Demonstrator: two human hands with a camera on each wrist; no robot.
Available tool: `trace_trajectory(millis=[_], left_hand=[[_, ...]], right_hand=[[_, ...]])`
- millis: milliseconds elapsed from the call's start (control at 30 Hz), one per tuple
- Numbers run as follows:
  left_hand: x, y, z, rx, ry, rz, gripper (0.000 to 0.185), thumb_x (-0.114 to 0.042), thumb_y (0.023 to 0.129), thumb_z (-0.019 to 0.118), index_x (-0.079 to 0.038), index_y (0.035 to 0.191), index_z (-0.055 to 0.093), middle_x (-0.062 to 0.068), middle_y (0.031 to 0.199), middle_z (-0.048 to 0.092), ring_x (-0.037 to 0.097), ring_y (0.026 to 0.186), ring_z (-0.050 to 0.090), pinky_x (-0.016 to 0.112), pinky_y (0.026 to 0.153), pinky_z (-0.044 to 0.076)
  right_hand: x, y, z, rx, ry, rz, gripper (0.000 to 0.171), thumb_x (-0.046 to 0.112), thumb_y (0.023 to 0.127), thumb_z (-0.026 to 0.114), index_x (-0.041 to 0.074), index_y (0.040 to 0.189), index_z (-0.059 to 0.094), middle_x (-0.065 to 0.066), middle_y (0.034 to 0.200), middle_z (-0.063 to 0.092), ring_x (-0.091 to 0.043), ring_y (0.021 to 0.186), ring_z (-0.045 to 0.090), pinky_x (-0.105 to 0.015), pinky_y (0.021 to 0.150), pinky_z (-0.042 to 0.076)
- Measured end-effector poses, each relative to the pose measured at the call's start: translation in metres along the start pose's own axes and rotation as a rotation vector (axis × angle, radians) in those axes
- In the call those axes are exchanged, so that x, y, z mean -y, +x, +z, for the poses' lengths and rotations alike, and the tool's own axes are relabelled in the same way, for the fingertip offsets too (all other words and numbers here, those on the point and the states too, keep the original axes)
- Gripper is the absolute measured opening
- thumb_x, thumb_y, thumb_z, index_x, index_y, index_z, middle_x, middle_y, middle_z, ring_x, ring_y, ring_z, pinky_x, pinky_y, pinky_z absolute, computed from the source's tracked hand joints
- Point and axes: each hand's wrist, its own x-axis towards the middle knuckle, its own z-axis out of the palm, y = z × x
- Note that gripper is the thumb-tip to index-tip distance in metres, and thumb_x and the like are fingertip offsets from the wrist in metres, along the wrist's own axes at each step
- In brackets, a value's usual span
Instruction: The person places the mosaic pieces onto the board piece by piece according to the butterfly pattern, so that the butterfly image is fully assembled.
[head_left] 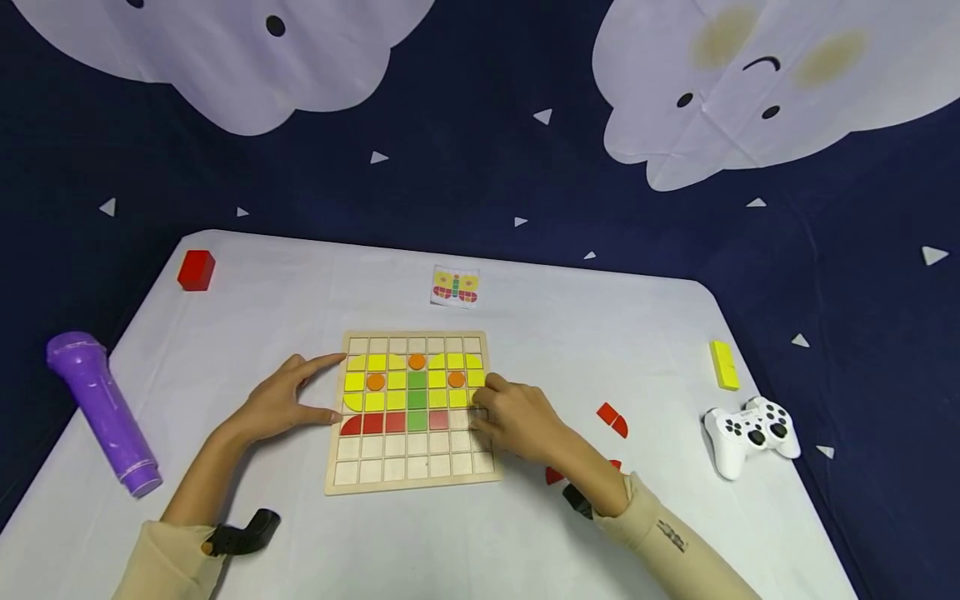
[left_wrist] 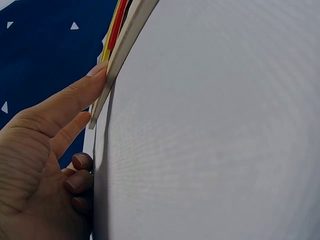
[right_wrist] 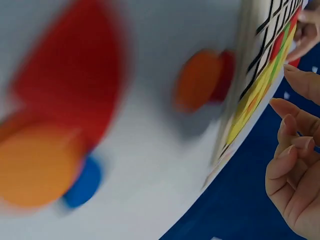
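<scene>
A square wooden grid board (head_left: 412,485) lies in the middle of the white table. Yellow tiles (head_left: 374,401) fill its upper rows, together with orange discs (head_left: 376,382) and a green column (head_left: 417,400). Below the yellow runs a row of red tiles (head_left: 372,423), starting from the left. My left hand (head_left: 281,398) touches the board's left edge with thumb and forefinger spread apart. My right hand (head_left: 517,417) is bent over the right edge, beside the red row. In the right wrist view its thumb and forefinger stand apart, with nothing visible between them.
Loose red pieces (head_left: 607,413) lie right of the board; orange and blue discs (right_wrist: 82,185) show near the right wrist. A butterfly picture card (head_left: 455,287) is behind the board. Around it are a purple microphone-shaped object (head_left: 105,417), red block (head_left: 197,271), yellow block (head_left: 724,365) and white game controller (head_left: 752,435).
</scene>
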Motion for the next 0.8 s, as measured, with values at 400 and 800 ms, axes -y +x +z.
trace_trajectory(millis=[400, 800], left_hand=[[-0.001, 0.000, 0.000, 0.003, 0.006, -0.005, 0.094, -0.041, 0.069, 0.087, -0.019, 0.150, 0.045, 0.010, 0.098, 0.045, 0.024, 0.086, 0.043, 0.037, 0.071, 0.037], [0.000, 0.000, 0.000, 0.000, 0.002, -0.005, 0.094, -0.040, 0.068, 0.088, -0.019, 0.150, 0.045, 0.010, 0.095, 0.044, 0.024, 0.085, 0.043, 0.036, 0.069, 0.035]], right_hand=[[-0.068, -0.068, -0.012, -0.055, -0.036, 0.274, 0.030, 0.019, 0.078, 0.084, 0.001, 0.101, 0.073, -0.004, 0.085, 0.058, -0.009, 0.061, 0.049, -0.026, 0.055, 0.045], [-0.105, -0.107, -0.017, -0.040, -0.054, 0.472, 0.027, 0.017, 0.080, 0.081, -0.003, 0.096, 0.072, -0.006, 0.078, 0.052, -0.016, 0.057, 0.045, -0.030, 0.052, 0.038]])
